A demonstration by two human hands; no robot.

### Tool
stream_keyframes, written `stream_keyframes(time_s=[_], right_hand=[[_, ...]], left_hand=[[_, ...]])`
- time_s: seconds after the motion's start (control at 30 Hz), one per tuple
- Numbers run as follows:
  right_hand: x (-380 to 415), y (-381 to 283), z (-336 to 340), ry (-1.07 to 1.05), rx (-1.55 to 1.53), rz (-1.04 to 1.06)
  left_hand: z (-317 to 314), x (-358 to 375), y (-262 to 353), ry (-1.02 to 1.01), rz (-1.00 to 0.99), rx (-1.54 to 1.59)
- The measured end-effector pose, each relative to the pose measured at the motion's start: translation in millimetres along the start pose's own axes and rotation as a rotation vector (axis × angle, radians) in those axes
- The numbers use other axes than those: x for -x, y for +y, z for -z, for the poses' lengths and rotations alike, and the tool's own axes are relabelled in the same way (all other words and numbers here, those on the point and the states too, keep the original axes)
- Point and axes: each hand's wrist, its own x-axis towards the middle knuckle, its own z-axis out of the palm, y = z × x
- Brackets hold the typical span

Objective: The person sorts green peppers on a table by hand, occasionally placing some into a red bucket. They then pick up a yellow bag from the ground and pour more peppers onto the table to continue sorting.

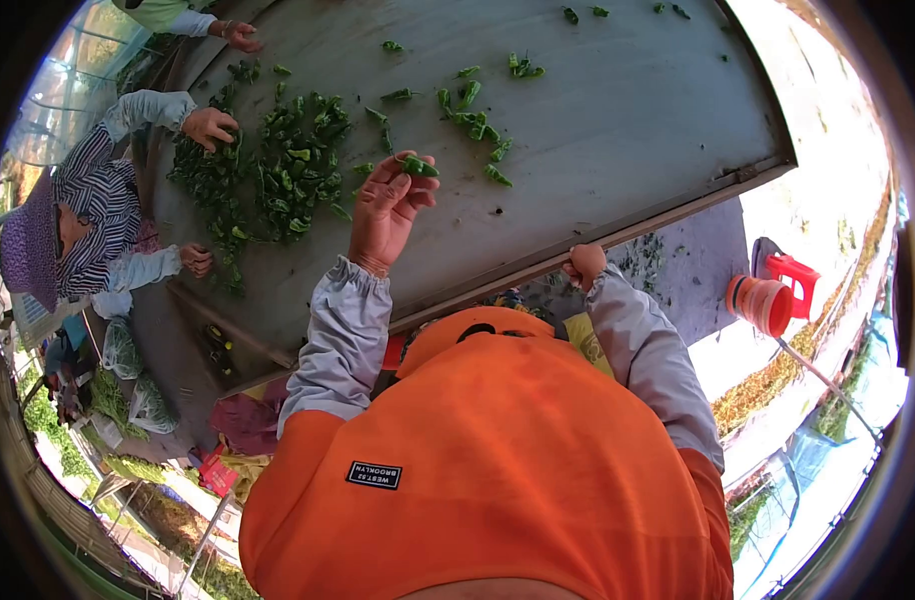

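Observation:
My left hand [380, 215] is raised over the grey table, palm up, with a green pepper [420, 167] pinched between thumb and fingers. Curled over the table's wooden rim [513, 281], my right hand [585, 266] grips the near edge. A big pile of green peppers [300, 170] lies on the table to the left of my left hand. Smaller peppers [475, 124] are scattered beyond it, some in a loose row.
At the left, a person in a purple hat [30, 240] has one hand [210, 128] on the pile. Another person's hand [240, 36] reaches in at the top left. A red and orange container [763, 303] stands at the right. Filled plastic bags [150, 405] lie at the lower left.

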Motion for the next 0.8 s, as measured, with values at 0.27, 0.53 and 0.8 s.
stream_keyframes(time_s=[0.27, 0.53, 0.8], right_hand=[[36.8, -85.9, 32.0, 0.013, -0.404, -0.419], [80.6, -201.9, 68.3, 0.229, -0.825, -0.825], [86.5, -214.1, 73.7, 0.193, -0.759, -0.817]], left_hand=[[4.6, 41.3, 11.2, 0.009, -0.135, 0.049], [14.6, 75.8, 24.7, 0.077, -0.211, -0.083], [10.9, 109.5, 44.3, 0.139, -0.412, -0.142]])
